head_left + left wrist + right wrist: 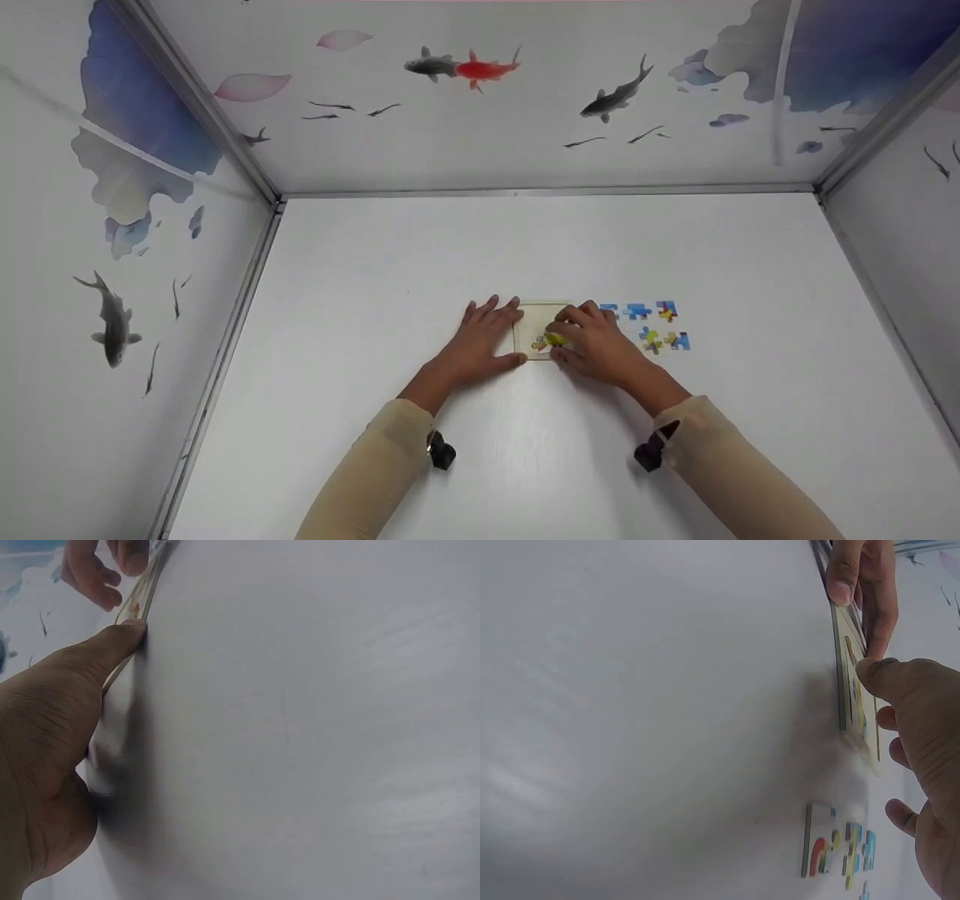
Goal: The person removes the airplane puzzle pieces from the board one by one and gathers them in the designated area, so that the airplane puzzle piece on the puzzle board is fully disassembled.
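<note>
A pale wooden puzzle tray lies on the white table, with a few coloured puzzle pieces in its lower part. My left hand is spread at the tray's left side; its fingers reach the upper left corner and its thumb rests on the near edge. Over the tray's right half, my right hand has bent fingers and pinches a yellow puzzle piece low over the tray. The right thumb shows beside that piece in the right wrist view, which hides part of it.
Several loose puzzle pieces lie to the right of the tray in two rough rows, some partly behind my right hand. White panels with painted fish enclose the table at the back and both sides.
</note>
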`<act>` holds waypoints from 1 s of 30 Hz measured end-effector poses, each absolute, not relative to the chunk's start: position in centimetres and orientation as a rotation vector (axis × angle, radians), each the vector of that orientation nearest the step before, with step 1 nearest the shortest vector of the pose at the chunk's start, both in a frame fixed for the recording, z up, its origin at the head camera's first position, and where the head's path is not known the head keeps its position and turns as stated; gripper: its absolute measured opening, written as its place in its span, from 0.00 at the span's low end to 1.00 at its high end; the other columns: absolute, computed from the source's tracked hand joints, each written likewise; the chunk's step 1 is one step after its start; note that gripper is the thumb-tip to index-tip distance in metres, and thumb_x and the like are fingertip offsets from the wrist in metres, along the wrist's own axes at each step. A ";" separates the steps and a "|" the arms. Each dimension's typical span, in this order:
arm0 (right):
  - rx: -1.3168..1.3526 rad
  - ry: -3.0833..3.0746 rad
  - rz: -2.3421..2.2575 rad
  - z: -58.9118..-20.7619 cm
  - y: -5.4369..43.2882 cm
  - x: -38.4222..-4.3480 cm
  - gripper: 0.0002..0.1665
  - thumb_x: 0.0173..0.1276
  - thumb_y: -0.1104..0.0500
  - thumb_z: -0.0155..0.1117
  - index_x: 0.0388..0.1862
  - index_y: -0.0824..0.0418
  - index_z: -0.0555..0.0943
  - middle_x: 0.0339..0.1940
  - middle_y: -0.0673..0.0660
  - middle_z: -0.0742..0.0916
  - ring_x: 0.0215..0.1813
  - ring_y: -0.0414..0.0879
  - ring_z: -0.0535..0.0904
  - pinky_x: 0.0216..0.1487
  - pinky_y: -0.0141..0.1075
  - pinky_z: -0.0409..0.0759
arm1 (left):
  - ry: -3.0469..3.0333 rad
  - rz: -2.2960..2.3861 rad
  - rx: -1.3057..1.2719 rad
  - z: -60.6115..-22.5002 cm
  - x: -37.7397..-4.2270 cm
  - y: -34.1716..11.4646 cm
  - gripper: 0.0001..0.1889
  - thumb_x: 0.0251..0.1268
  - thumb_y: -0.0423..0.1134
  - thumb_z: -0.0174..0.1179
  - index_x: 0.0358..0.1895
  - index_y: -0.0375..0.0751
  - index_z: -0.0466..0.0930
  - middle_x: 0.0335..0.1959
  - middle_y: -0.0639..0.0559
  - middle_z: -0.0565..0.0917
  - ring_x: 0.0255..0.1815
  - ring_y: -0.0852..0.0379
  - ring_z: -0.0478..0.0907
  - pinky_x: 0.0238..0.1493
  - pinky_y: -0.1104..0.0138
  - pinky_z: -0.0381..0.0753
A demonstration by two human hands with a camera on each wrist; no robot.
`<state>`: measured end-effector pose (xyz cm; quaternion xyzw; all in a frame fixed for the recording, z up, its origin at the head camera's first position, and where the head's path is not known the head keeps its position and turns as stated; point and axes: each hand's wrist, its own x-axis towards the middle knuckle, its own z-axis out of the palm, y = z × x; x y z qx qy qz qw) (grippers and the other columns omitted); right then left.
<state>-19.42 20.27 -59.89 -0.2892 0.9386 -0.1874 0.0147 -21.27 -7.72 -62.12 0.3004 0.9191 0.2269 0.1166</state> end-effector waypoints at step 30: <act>-0.907 2.913 -0.577 -60.2 18.6 -19.9 0.13 0.77 0.54 0.77 0.58 0.48 0.90 0.50 0.53 0.81 0.52 0.53 0.71 0.52 0.58 0.71 | 2.696 0.679 0.875 -62.7 -21.4 -7.7 0.44 0.81 0.67 0.58 0.90 0.51 0.58 0.93 0.58 0.50 0.94 0.49 0.39 0.90 0.45 0.34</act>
